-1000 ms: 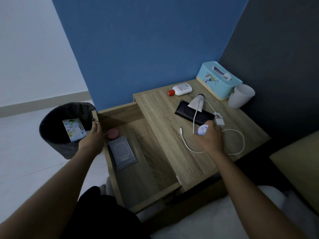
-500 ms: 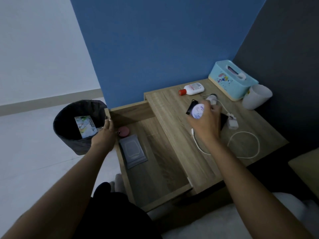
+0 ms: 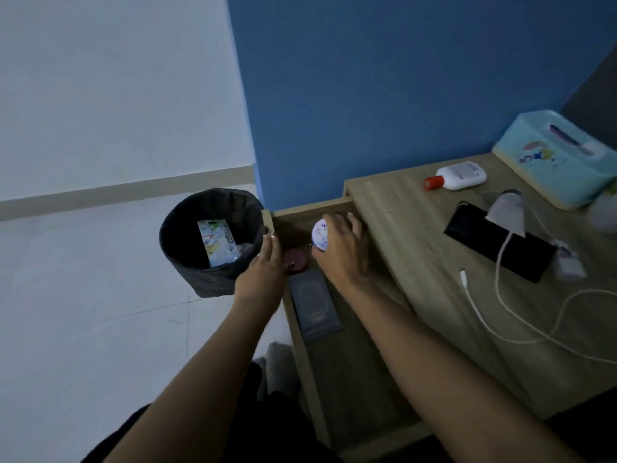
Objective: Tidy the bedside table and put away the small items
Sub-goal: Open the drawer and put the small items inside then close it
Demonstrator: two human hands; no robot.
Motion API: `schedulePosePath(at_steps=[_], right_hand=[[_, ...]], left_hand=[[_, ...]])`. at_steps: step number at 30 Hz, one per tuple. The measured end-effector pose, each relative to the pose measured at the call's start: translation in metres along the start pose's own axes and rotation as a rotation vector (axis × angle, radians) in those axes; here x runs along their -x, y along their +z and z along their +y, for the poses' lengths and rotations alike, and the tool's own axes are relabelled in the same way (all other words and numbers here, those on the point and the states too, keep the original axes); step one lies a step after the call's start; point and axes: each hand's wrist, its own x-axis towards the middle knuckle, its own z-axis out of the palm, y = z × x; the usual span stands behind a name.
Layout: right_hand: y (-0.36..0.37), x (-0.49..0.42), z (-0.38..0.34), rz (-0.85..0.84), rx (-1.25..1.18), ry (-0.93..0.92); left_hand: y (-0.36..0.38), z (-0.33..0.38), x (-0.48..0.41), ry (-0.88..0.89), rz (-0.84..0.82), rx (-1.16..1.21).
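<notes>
My right hand (image 3: 340, 252) is shut on a small round white jar (image 3: 320, 234) and holds it over the far end of the open drawer (image 3: 337, 355). My left hand (image 3: 263, 272) rests on the drawer's left front edge, gripping it. Inside the drawer lie a dark red round tin (image 3: 295, 259) and a grey wipes pack (image 3: 314, 304). On the wooden bedside table (image 3: 417, 255) sit a white bottle with a red cap (image 3: 457, 177), a black wallet-like case (image 3: 500, 247), a small white lamp-like item (image 3: 507, 212) and a white charger cable (image 3: 500, 315).
A black waste bin (image 3: 210, 242) with wrappers inside stands on the floor left of the drawer. A light blue tissue box (image 3: 557, 155) is at the table's back right beside a blurred white cup (image 3: 604, 213). A blue wall rises behind.
My right hand lifted the white jar off the tabletop and carried it left to above the drawer. My left hand stayed on the drawer edge. The view swung left.
</notes>
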Motion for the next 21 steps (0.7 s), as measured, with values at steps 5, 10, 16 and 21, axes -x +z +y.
schedulePosePath(at_steps=[5, 10, 16, 21], right_hand=[[0.047, -0.005, 0.007, -0.25, -0.11, 0.08], [0.084, -0.007, 0.016, -0.316, -0.136, 0.204], [0.092, -0.004, 0.01, -0.269, -0.022, 0.175], [0.031, 0.005, -0.005, -0.314, -0.223, 0.137]], left_hand=[[-0.005, 0.005, 0.006, -0.037, 0.012, 0.061], [-0.008, 0.006, 0.008, -0.047, 0.044, 0.085], [-0.01, 0.004, 0.012, -0.047, 0.023, 0.077], [-0.017, 0.004, 0.012, -0.043, -0.035, 0.032]])
